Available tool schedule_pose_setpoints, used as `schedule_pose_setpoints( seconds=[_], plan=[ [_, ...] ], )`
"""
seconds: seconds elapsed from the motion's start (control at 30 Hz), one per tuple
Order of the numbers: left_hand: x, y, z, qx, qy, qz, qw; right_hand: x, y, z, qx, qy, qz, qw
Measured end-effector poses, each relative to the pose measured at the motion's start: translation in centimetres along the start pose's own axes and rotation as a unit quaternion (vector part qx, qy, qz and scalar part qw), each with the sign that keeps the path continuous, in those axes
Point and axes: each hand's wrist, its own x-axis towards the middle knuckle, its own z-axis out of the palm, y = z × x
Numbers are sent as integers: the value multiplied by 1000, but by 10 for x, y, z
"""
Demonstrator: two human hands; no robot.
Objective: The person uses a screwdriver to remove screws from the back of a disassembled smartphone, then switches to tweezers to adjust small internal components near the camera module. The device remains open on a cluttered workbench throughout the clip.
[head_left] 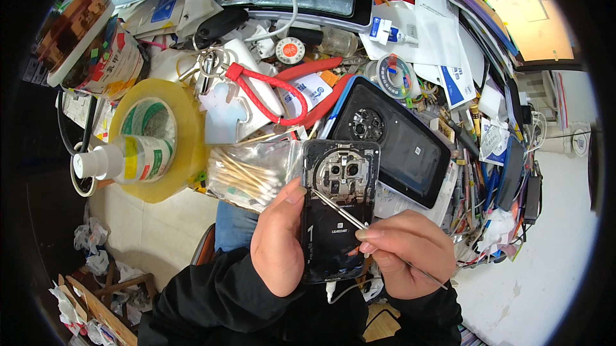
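Note:
An opened smartphone (327, 253) stands nearly upright in the picture, its back cover off and the camera parts (343, 169) bare at the top. My left hand (277, 243) is closed around its left edge, thumb along the side. My right hand (410, 253) pinches a pair of metal tweezers (341, 211). Their tips reach the phone's upper left, just below the camera parts; whether they grip anything is too small to tell. A white cable plug (330, 289) sits at the phone's lower end. Behind it lies a dark phone back cover (410, 147) with a round camera cutout.
A clear bag of cotton swabs (250, 173) lies left of the phone. Beyond it are a large tape roll (119, 125), a white-capped bottle (128, 159) and keys on a red strap (282, 115). Pens, tools and papers (478, 153) crowd the right side.

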Motion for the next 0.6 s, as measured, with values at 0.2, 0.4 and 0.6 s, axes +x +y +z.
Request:
schedule_pose_setpoints(
  seconds=[0.2,0.4,0.6],
  plan=[
    [-2,5,3,-25,-38,-31,998,4,-8,-14,-71,99,46,991],
    [2,1,-1,3,-20,-61,998,13,13,-18,-27,235,173,956],
    [1,-2,2,26,12,-40,999,15,23,-17,-5,187,143,972]
  ],
)
